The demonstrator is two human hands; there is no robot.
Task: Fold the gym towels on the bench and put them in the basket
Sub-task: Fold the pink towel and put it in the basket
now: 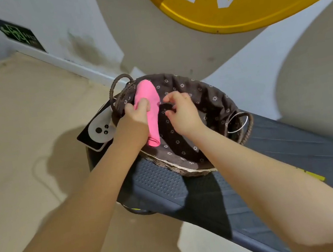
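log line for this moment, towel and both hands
step: placing towel | pink towel: folded, over basket | left hand: grips towel | right hand: beside towel, holds nothing | basket: on bench

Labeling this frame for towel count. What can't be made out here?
Head view only:
- Pink towel: its middle is covered by the left hand, so the fold and the grip are hidden.
- Basket floor: the right hand and the dark floral liner hide part of it; other towels cannot be ruled out.
- Bench: cut off at the right edge; towels there unseen.
- Black-and-white device: partly behind the basket, type unclear.
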